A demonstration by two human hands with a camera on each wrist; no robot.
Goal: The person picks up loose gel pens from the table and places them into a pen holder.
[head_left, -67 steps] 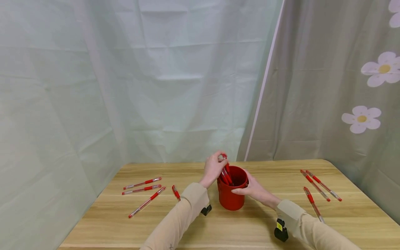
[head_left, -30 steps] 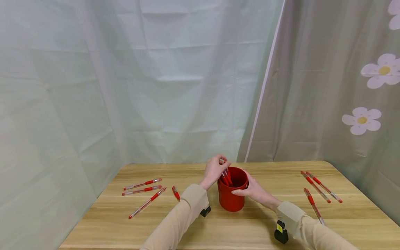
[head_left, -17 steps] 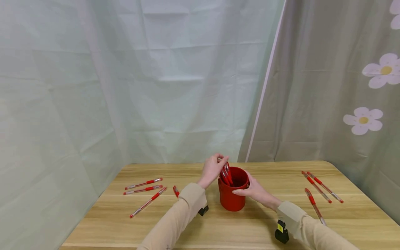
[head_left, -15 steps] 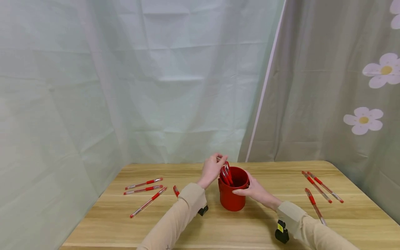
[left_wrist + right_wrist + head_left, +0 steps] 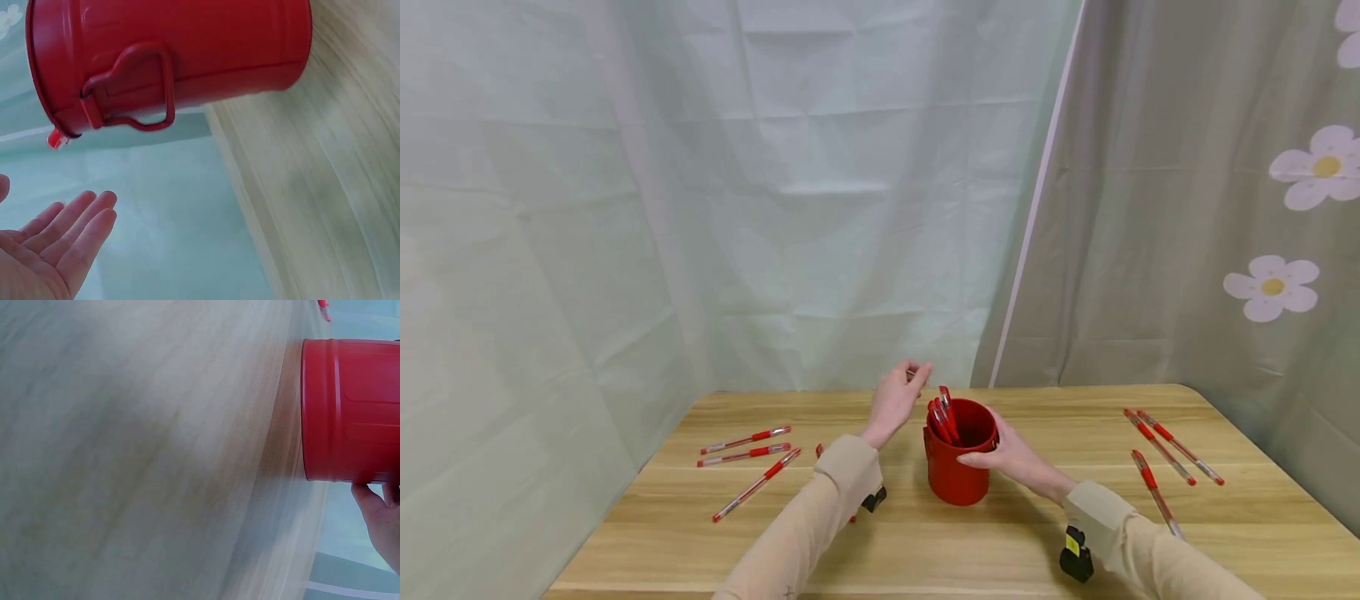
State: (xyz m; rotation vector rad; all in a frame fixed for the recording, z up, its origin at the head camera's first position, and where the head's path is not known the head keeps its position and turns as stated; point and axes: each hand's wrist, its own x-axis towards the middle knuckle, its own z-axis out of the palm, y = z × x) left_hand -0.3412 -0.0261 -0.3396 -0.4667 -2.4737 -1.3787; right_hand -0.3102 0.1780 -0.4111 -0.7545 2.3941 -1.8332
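Note:
A red metal bucket (image 5: 958, 479) stands upright on the table, a few red pens (image 5: 943, 417) leaning against its left inside wall. My right hand (image 5: 1018, 458) holds it from the right, thumb across the near side. In the right wrist view, fingers of that hand press the wall of the bucket (image 5: 369, 406). To the left of the rim, my left hand (image 5: 895, 402) is in the air with nothing in it. The left wrist view has the fingers of the left hand (image 5: 62, 250) extended, apart from the bucket (image 5: 212, 44) and its side handle (image 5: 134, 87).
Left on the wooden table (image 5: 662, 533) lie loose red pens, among them a slanted pen (image 5: 756, 486). Another pen (image 5: 819, 450) is mostly hidden under the left forearm. Toward the right edge lie a single pen (image 5: 1156, 494) and a pair of pens (image 5: 1180, 447). Curtains hang behind.
My left hand has let go of the pens, which now lean in the bucket, and has moved left away from the rim. The right hand keeps its hold on the bucket.

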